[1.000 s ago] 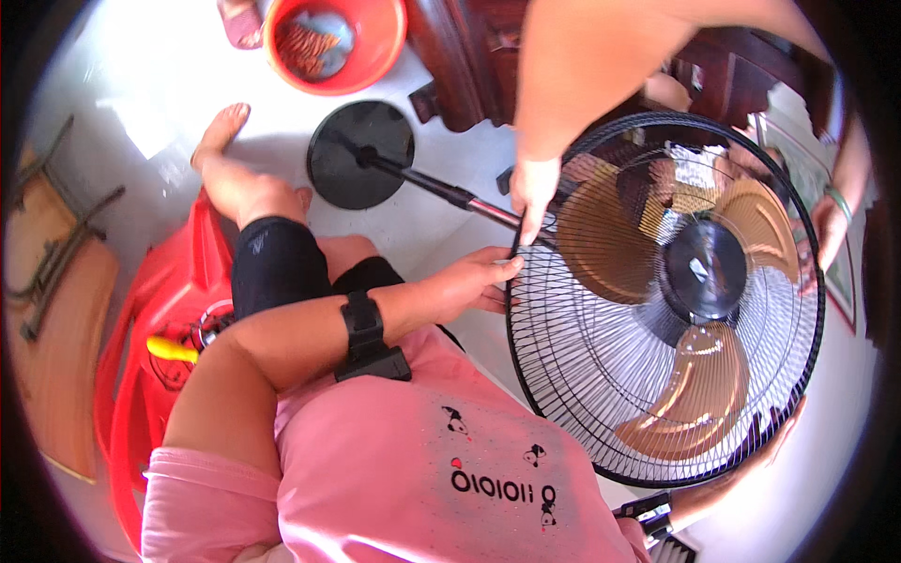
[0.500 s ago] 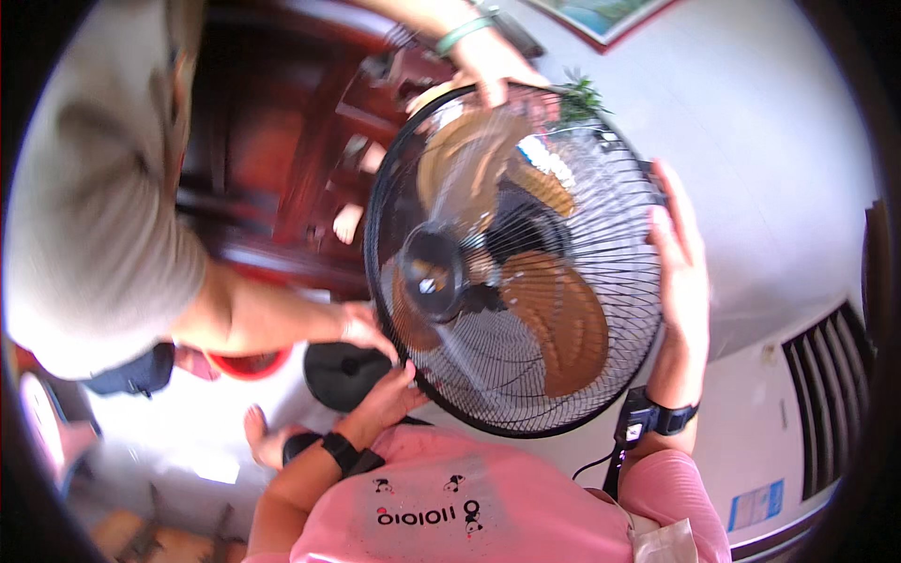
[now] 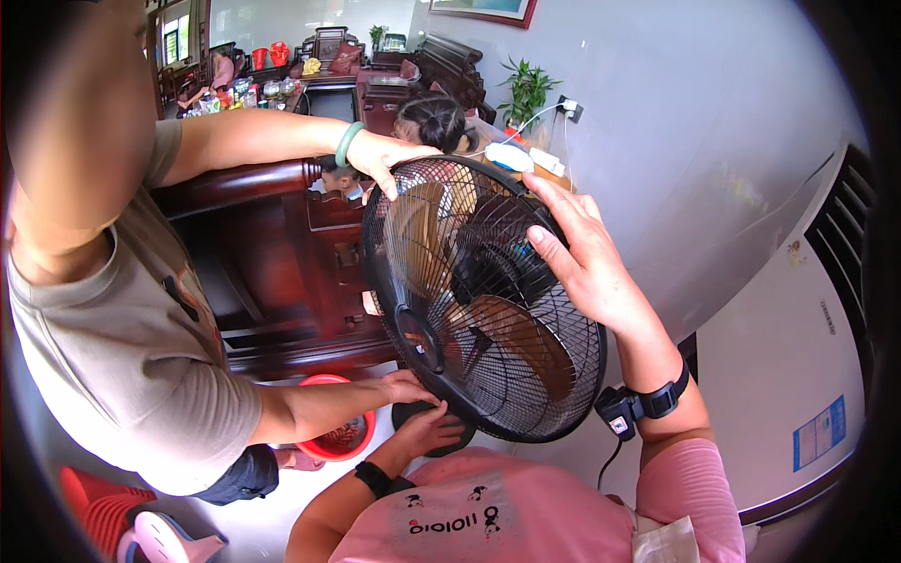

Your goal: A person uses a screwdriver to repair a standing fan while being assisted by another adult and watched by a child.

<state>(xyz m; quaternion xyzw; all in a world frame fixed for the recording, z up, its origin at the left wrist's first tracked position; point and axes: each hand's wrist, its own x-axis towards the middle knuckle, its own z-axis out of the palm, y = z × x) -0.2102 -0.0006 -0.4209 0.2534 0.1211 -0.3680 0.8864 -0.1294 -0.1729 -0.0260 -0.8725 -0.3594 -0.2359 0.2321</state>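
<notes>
A black electric fan (image 3: 488, 310) with brown blades behind a round wire cage is tilted in front of me. My right hand (image 3: 591, 267) holds the upper right rim of the cage, thumb and fingers closed about it. Low on the same rim is my left hand (image 3: 427, 432), its thumb at the edge; part of its grip is hidden. Another person's hand (image 3: 380, 155), with a green bangle above it, rests on the upper left rim. That person's other hand (image 3: 408, 387) touches the lower rim just beside my left hand. A round black base (image 3: 455, 443) shows partly below.
A dark wooden bench (image 3: 253, 253) stands behind the fan. A red basin (image 3: 324, 450) and red stacked stools (image 3: 99, 507) are on the floor at left. A white air conditioner (image 3: 779, 375) stands at right. Children sit beyond, near a potted plant (image 3: 526, 89).
My view has tilted up, bringing the far room in. The fan has turned more to the side and appears lower left. Both my hands and the other person's hands remain at its rim.
</notes>
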